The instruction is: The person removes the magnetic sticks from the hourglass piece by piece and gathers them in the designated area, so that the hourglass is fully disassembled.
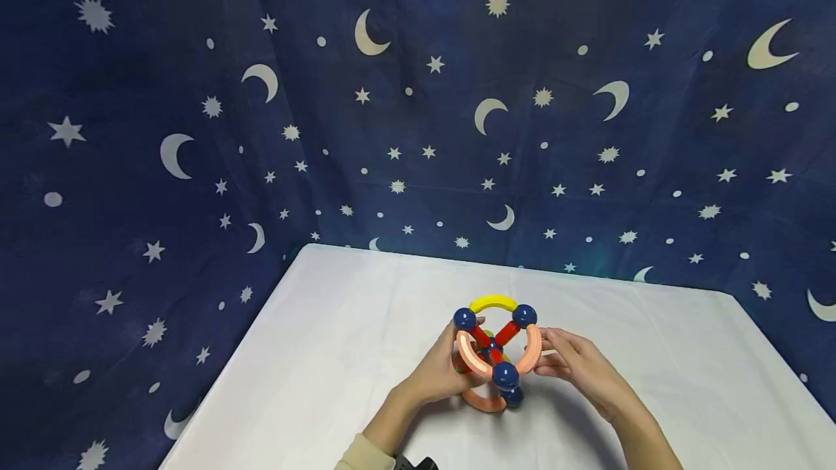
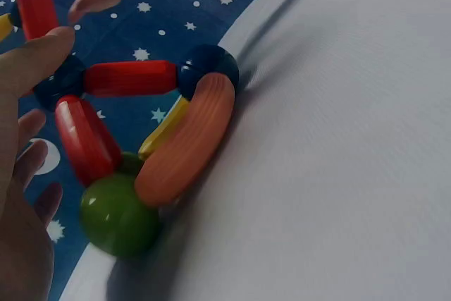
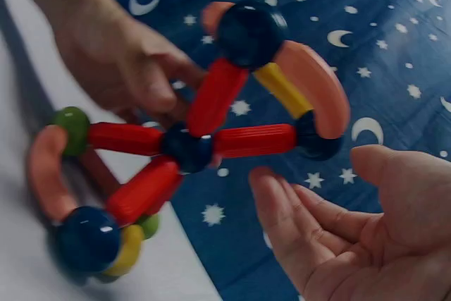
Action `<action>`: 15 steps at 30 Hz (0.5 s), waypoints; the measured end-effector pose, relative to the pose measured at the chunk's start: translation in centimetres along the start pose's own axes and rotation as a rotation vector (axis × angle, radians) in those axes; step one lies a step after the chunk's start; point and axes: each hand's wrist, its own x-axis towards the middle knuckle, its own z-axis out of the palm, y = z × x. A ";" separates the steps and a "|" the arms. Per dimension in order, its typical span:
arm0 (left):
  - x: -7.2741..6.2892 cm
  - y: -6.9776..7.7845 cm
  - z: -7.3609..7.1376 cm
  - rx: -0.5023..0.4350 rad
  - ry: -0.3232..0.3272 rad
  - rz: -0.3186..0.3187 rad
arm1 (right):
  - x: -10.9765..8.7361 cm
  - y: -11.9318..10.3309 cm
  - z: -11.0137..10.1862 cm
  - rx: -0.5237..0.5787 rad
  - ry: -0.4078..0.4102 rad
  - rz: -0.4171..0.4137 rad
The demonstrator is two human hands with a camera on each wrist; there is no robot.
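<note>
A toy model built from balls and rods [image 1: 506, 375] stands over the white table, its lower ring close to the cloth. Red rods [image 2: 130, 78] meet at a central blue ball [image 3: 187, 147]; salmon and yellow curved pieces link the outer balls into rings, with green balls [image 2: 120, 215] on the lower one. My left hand [image 1: 443, 370] grips the model near its middle from the left, thumb by the central ball in the left wrist view. On the other side, my right hand [image 1: 583, 370] has its fingers extended beside the upper ring's salmon arc [image 1: 532, 349], holding nothing.
White cloth [image 1: 313, 354] covers the table under the model. Dark blue fabric [image 1: 444, 114] with moons and stars hangs behind the table and along its left side.
</note>
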 end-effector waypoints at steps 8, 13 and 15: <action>1.5 1.3 0.5 -0.078 -0.038 0.046 | 0.8 -1.0 -0.5 -0.010 -0.138 -0.052; 1.8 2.5 0.4 -0.012 -0.072 0.004 | 0.8 -1.0 -0.8 -0.030 -0.192 -0.051; 2.0 2.1 0.7 0.016 -0.071 -0.012 | 0.6 -1.0 -1.1 -0.035 -0.188 -0.046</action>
